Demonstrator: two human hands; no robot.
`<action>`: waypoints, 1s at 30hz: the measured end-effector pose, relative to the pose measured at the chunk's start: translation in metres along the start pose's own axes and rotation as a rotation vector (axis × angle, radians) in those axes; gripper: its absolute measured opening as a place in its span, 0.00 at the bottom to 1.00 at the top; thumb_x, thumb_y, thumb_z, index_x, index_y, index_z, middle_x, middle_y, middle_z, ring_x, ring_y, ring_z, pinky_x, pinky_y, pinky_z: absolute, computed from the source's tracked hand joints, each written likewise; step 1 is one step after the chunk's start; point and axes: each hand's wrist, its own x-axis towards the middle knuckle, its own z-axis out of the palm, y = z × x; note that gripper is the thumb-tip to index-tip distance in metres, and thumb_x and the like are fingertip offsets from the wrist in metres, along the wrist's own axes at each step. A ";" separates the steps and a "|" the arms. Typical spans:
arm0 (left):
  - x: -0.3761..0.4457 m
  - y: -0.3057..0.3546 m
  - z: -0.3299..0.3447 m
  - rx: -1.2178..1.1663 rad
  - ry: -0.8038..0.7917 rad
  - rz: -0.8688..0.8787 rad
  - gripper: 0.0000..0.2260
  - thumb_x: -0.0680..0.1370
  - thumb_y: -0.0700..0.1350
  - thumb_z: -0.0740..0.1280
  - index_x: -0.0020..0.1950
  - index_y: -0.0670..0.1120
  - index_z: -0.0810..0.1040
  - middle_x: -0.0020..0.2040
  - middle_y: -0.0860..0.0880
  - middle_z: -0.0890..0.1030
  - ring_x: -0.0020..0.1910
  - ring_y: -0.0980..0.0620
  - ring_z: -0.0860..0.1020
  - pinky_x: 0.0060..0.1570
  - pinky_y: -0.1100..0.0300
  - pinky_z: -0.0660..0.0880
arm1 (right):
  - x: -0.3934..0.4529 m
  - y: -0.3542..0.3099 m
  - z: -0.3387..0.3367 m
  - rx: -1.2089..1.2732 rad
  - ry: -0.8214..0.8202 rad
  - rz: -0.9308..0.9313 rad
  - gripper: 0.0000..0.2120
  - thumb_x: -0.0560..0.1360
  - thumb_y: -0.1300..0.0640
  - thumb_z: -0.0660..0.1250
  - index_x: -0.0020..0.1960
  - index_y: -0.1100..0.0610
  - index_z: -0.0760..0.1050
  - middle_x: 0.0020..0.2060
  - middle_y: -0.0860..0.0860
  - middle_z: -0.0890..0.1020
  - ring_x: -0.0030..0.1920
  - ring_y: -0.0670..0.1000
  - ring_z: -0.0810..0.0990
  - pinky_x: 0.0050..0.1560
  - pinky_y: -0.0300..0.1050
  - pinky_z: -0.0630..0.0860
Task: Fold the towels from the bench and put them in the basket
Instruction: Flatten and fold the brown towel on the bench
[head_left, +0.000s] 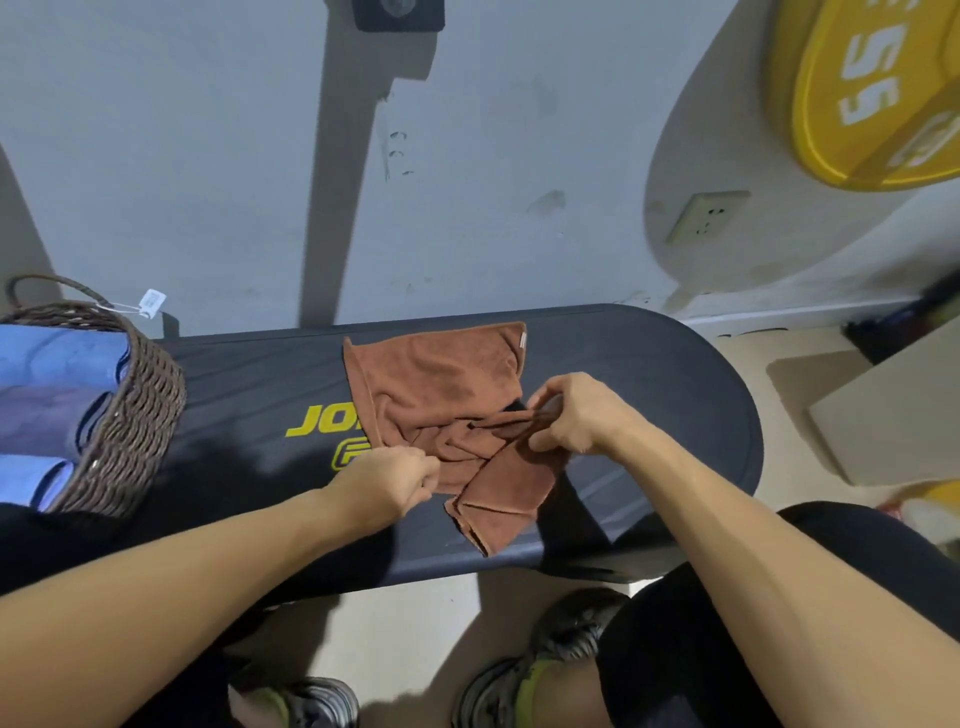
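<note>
A brown towel (441, 384) lies rumpled on the black padded bench (649, 374), its far half flat and its near part bunched. My left hand (395, 480) pinches the towel's near left edge. My right hand (576, 413) grips a bunched fold at the towel's right side. A dark woven basket (135, 415) stands on the bench's left end, holding folded blue and purple towels (57, 358).
A grey wall runs right behind the bench, with a socket (709, 215). A yellow weight plate (872, 88) hangs at the upper right. A beige box (893, 410) sits on the floor to the right. My knees and shoes (524, 675) are below the bench's near edge.
</note>
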 end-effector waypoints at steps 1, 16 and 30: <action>-0.001 -0.005 -0.003 0.008 -0.023 -0.017 0.03 0.77 0.46 0.65 0.43 0.52 0.72 0.42 0.55 0.75 0.44 0.52 0.73 0.46 0.55 0.71 | 0.000 0.001 -0.008 0.008 0.016 -0.008 0.14 0.66 0.56 0.79 0.48 0.48 0.79 0.44 0.49 0.84 0.41 0.48 0.82 0.34 0.39 0.74; 0.008 0.000 0.013 -0.014 0.206 0.170 0.19 0.75 0.52 0.72 0.63 0.46 0.79 0.54 0.50 0.78 0.53 0.50 0.73 0.54 0.53 0.72 | 0.006 0.004 0.029 -0.351 -0.097 0.063 0.30 0.65 0.43 0.79 0.60 0.56 0.74 0.53 0.54 0.78 0.53 0.57 0.79 0.51 0.47 0.77; -0.010 -0.032 -0.041 -0.235 -0.069 -0.040 0.05 0.74 0.45 0.73 0.41 0.55 0.81 0.39 0.61 0.79 0.41 0.64 0.76 0.41 0.68 0.69 | 0.001 0.016 0.000 -0.094 -0.288 -0.019 0.07 0.70 0.53 0.78 0.38 0.51 0.80 0.30 0.50 0.82 0.27 0.48 0.80 0.32 0.38 0.75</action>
